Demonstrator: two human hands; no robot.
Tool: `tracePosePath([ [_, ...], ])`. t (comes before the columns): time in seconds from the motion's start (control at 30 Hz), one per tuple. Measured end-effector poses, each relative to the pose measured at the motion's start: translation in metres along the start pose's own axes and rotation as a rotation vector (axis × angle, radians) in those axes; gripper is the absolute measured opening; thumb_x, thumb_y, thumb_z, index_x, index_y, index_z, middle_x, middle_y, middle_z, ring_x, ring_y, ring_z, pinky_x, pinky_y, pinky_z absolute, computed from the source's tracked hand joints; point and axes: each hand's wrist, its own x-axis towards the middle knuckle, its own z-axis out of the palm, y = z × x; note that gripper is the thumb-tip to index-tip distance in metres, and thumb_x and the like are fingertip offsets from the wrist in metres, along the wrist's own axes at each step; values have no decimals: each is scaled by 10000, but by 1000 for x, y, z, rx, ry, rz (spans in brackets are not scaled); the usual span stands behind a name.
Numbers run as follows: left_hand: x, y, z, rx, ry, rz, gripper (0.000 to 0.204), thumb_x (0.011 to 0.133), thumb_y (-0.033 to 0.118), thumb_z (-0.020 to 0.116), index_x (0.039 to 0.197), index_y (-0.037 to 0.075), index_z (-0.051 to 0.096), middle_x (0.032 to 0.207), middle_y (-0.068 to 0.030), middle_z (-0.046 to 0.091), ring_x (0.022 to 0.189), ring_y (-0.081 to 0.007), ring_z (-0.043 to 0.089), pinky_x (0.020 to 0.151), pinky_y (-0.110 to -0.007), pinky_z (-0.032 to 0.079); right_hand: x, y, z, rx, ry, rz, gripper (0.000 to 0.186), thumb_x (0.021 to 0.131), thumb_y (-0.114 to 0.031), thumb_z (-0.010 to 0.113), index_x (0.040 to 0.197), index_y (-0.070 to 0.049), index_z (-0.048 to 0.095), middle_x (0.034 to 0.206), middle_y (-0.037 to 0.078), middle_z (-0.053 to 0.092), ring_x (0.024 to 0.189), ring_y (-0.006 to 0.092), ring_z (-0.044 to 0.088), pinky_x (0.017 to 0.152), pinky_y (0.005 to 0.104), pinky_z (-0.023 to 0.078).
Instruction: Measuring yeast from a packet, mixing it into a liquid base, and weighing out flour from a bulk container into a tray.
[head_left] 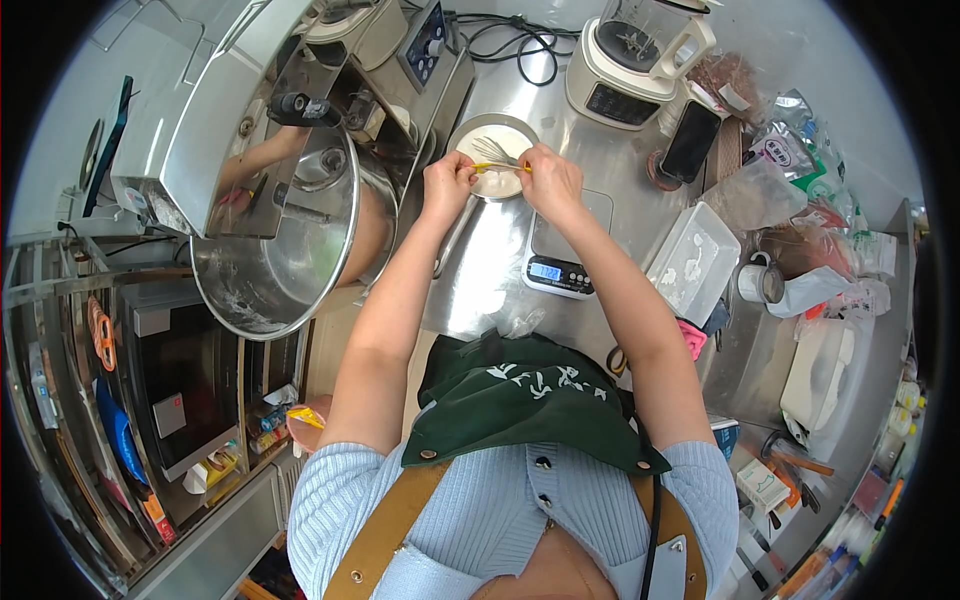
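Head view shows the left hand (449, 186) and the right hand (553, 182) close together, fingertips pinched narrow on opposite ends of a thin yellow strip (497, 167); the strip spans level between them, above a round pan (534, 131) holding something white; wires of a whisk (489, 149) fan out just beyond the strip, though whether either hand touches it I cannot tell. The pan's handle (455, 240) points toward the near side, left of a digital scale (558, 274) with a lit blue display; the right forearm passes over the scale's right side; all these are on or above a metal counter (480, 292). Farther out, a large steel mixing bowl (275, 265) sits to the left; a blender (622, 75) stands at the far right; a dark phone (692, 142) leans near it; nearer on the right lies a white tray (712, 242) with white residue inside.
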Motion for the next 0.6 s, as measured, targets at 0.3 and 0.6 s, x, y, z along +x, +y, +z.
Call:
tracePosePath([
  [0.3, 1, -1, 0, 48, 5, 47, 41, 718, -57, 521, 709, -41, 557, 584, -111, 586, 536, -130, 593, 517, -239, 466, 0, 1, 5, -45, -20, 8, 26, 679, -93, 592, 702, -92, 603, 749, 57, 577, 669, 253, 574, 569, 355, 448],
  [0.6, 0, 1, 1, 38, 5, 12, 75, 739, -52, 525, 808, -39, 553, 658, -80, 604, 594, -102, 592, 558, -215, 473, 0, 3, 6, -21, -11, 46, 35, 685, -100, 590, 711, -87, 608, 751, 65, 583, 659, 258, 575, 567, 362, 449],
])
